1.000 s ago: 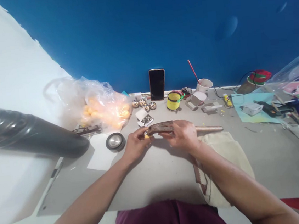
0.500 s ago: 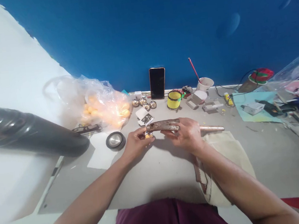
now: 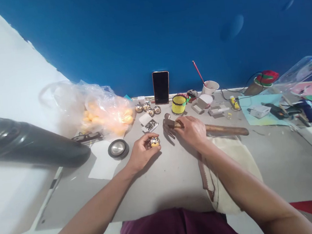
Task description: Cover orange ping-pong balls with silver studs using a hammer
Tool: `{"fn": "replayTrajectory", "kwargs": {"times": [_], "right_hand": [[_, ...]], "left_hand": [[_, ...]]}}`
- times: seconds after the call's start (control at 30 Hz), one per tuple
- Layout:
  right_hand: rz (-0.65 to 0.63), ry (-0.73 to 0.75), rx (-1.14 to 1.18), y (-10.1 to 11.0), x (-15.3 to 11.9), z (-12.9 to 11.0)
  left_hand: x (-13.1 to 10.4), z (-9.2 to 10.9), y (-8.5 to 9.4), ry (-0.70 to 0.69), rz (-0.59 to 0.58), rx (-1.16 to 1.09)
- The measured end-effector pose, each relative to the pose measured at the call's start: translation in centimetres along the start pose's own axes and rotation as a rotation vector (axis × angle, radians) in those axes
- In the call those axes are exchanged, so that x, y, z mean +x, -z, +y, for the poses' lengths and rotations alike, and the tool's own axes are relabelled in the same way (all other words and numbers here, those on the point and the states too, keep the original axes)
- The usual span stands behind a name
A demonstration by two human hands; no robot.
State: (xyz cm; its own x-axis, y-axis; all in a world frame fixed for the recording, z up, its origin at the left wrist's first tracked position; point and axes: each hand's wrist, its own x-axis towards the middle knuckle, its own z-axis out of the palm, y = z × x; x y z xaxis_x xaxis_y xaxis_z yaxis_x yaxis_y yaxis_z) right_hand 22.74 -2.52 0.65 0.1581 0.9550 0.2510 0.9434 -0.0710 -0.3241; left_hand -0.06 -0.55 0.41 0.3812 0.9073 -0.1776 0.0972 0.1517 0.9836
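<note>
The left hand is curled nearly closed around a metal-studded yellow ball, thumb on the near side and fingers on the far side; whether the ball touches the counter cannot be told. The right hand is wrapped around the handle of a claw hammer, close behind its head. The handle runs out towards three o'clock, over the edge of a cream cloth, and the hammer head lies at two o'clock from the ball, apart from it, its claw towards six.

Taken from the held ball, an open white box of metal studs sits near at twelve o'clock, with four studded balls clustered beyond it. A phone stands upright against the blue wall, between twelve and one. The yellow cup is at one o'clock; the paper cup, holding a red pencil, is at two. At ten lies a clear plastic bag of yellow-orange balls, and at nine a round black-rimmed lid overlaps white paper
</note>
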Motion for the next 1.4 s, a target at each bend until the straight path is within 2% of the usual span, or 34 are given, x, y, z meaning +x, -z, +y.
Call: {"fn": "replayTrajectory", "kwargs": {"times": [0.17,0.33,0.5,0.87,1.03,1.17,1.4], "right_hand": [[-0.046,-0.004,-0.024,-1.2,0.4,0.9],[-0.082,-0.006,-0.015,-1.5,0.5,1.3],[-0.112,-0.009,-0.027,-1.5,0.6,1.4],[-0.168,0.032,-0.017,-0.8,0.7,1.3],[-0.23,0.082,-0.039,0.4,1.4,-0.3],[-0.307,0.187,-0.072,0.9,3.1,-2.9],[-0.368,0.232,-0.202,-0.4,6.4,-7.9]], "left_hand": [[0.1,-0.1,0.2,0.042,-0.04,-0.074],[0.2,-0.5,0.4,0.045,-0.023,-0.074],[0.2,-0.8,0.5,-0.019,-0.025,0.031],[0.1,-1.1,0.4,-0.077,-0.047,-0.006],[-0.1,-0.5,0.2,-0.061,-0.019,-0.025],[-0.3,0.0,-0.1,-0.037,-0.028,-0.046],[-0.3,-0.1,-0.5,0.005,-0.017,-0.061]]}}
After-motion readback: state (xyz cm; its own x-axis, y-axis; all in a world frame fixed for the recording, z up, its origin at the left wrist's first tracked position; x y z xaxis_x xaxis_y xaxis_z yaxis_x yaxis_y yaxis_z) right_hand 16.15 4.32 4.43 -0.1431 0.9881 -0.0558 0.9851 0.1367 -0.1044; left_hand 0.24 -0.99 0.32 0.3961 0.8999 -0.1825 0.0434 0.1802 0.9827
